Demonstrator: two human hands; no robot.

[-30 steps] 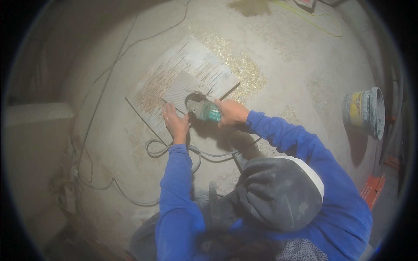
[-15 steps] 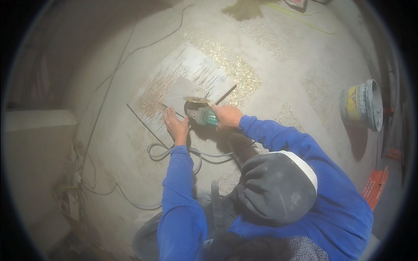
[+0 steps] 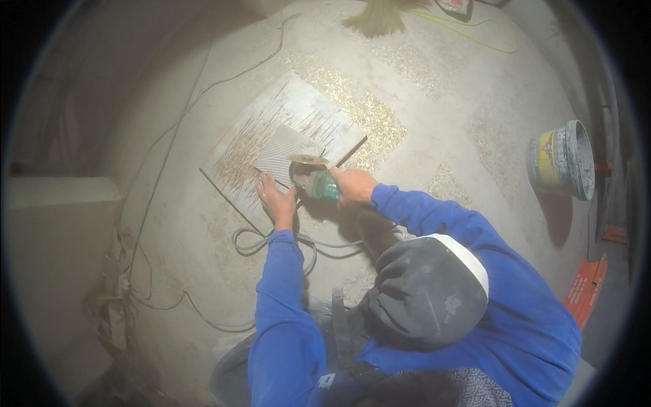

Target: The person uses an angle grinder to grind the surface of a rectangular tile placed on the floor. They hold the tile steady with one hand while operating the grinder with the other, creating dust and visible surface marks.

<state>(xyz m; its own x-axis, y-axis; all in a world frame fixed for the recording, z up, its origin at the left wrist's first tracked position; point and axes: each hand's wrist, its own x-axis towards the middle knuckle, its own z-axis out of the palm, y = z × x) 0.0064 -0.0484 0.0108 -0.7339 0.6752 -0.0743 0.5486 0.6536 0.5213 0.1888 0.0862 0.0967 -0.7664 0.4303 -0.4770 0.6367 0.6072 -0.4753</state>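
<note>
Two jobs: your right hand (image 3: 355, 186) grips the grinder (image 3: 324, 186); your left hand (image 3: 277, 203), unclenched against the tile (image 3: 279, 149), likely steadies it.

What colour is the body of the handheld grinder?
The grinder body is green; the head view shows it best.

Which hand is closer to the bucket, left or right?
Right. The right hand grips the green power tool, to the left of the bucket; the left hand is farther left from it, by the ridged tile.
</note>
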